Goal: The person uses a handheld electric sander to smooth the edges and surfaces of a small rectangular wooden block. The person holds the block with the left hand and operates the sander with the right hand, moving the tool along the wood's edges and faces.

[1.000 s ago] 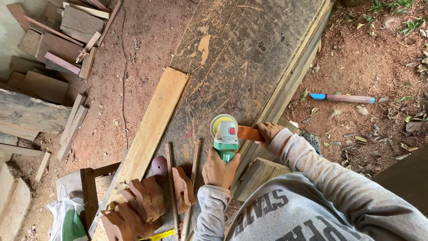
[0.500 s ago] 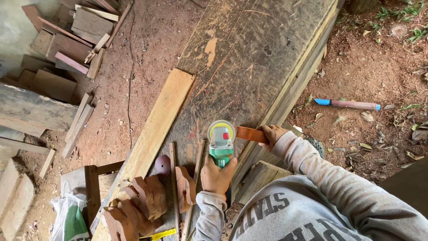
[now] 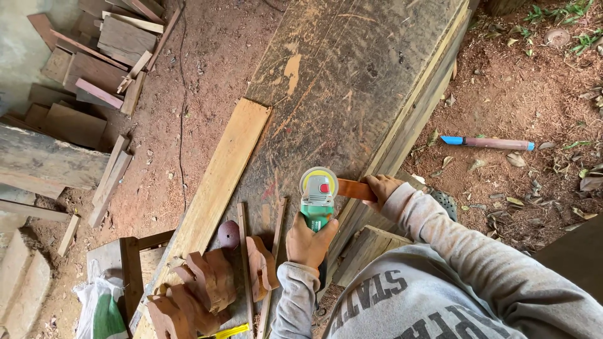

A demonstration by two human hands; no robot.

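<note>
Green grinder near the workbench right edge
Left hand clamps its body, right hand pinches a wood strip; far bench end open, disc hidden.

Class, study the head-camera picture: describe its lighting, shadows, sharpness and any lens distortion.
Head view: soft, even daylight, no hard shadows or glare; the green grinder, left hand and right hand on the small wood piece look sharp; the workbench edges splay toward the frame's top, suggesting wide-angle perspective; the grey sleeve looms large.
</note>
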